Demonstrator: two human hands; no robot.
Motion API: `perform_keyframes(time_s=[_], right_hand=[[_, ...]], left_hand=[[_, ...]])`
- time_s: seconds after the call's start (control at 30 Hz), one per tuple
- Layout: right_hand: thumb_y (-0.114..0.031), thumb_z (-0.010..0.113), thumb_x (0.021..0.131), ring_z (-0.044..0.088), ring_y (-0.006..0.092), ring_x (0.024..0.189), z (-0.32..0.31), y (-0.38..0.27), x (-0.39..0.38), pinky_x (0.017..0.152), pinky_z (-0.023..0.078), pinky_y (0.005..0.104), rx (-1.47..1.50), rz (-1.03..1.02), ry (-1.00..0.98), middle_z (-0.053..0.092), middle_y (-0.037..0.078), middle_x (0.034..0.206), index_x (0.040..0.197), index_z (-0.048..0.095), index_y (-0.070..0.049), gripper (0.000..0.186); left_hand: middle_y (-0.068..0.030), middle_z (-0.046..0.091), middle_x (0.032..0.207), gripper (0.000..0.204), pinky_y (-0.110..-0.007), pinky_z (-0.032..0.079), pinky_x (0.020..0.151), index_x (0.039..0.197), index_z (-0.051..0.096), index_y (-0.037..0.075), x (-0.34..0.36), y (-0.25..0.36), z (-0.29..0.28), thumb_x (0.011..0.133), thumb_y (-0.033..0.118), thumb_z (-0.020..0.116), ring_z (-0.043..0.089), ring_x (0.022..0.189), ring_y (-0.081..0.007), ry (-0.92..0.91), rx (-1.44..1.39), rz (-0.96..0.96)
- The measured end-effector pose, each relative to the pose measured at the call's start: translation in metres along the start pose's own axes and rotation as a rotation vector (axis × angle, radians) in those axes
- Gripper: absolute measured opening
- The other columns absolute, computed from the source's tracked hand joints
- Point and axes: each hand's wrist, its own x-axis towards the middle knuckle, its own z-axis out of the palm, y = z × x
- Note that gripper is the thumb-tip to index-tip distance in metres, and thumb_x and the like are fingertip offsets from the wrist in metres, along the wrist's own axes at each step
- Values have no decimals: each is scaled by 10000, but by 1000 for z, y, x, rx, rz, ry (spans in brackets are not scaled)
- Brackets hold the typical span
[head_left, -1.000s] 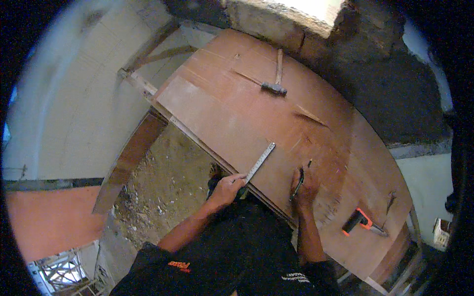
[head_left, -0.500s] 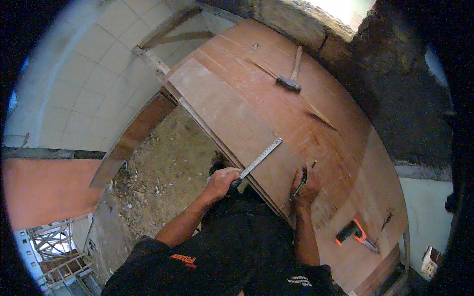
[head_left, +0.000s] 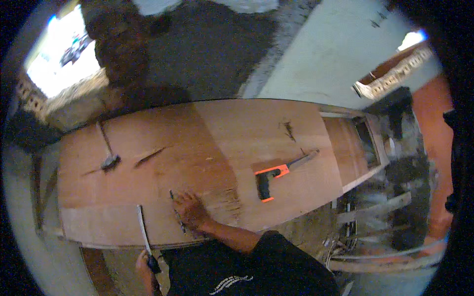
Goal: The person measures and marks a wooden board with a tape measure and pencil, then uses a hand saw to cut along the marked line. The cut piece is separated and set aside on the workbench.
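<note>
A plywood panel (head_left: pixel 266 118) lies across the view. My left hand (head_left: pixel 144 265) at its near edge grips a tape measure (head_left: pixel 153 262), the blade extended over the board. My right hand (head_left: pixel 191 211) rests on the plywood with curled fingers, holding a thin dark pencil-like tool (head_left: pixel 172 197) along its thumb side. A hammer (head_left: pixel 111 161) with a wooden handle lies at the left of the panel. A handsaw (head_left: pixel 263 185) with an orange and black handle lies right of my right hand.
A rough wall (head_left: pixel 202 54) with a bright opening (head_left: pixel 54 54) stands behind the panel. A pale wall (head_left: pixel 301 69), an orange wall (head_left: pixel 429 163) and a loose-looking timber framework (head_left: pixel 370 207) are at the right, above and beside dirty ground.
My view has swung to the right, so the panel now runs nearly level across it. My hands appear further left in the picture, keeping their hold on the tape measure and thin tool.
</note>
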Motion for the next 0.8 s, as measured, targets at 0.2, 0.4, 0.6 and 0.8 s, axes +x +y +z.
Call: perform_keyframes(time_s=[0.2, 0.4, 0.6, 0.8], right_hand=[[-240, 642, 838, 578, 322, 1144, -20, 10, 5, 1012, 423, 487, 72, 36, 89, 653, 117, 1191, 1126, 670, -71, 335], [-160, 678, 743, 609, 355, 969, -17, 26, -5, 839, 504, 454, 436, 254, -184, 652, 150, 1036, 1030, 667, -69, 300], [-115, 627, 928, 652, 283, 1122, -38, 50, -6, 972, 504, 381, 502, 431, 260, 681, 163, 1209, 1253, 632, -21, 339], [-127, 587, 987, 645, 269, 1160, -62, 53, 10, 993, 500, 370, 503, 444, 287, 658, 186, 1283, 1244, 636, 31, 305]], left_hand=[[-112, 676, 982, 442, -351, 562, 776, 1267, 631, -23, -8, 38, 31, 952, 278, 556, 658, 876, -201, -127, -213, -271], [-153, 700, 1188, 452, -352, 483, 980, 1231, 663, -47, -31, 59, 66, 960, 289, 529, 646, 1101, -256, -218, 3, -27], [-173, 711, 1177, 445, -350, 466, 994, 1225, 675, -6, -24, 64, 85, 944, 309, 534, 650, 1117, -275, -270, 294, 22], [-184, 713, 1155, 445, -357, 468, 995, 1224, 681, 8, -31, 49, 93, 935, 316, 537, 655, 1099, -289, -229, 221, -22]])
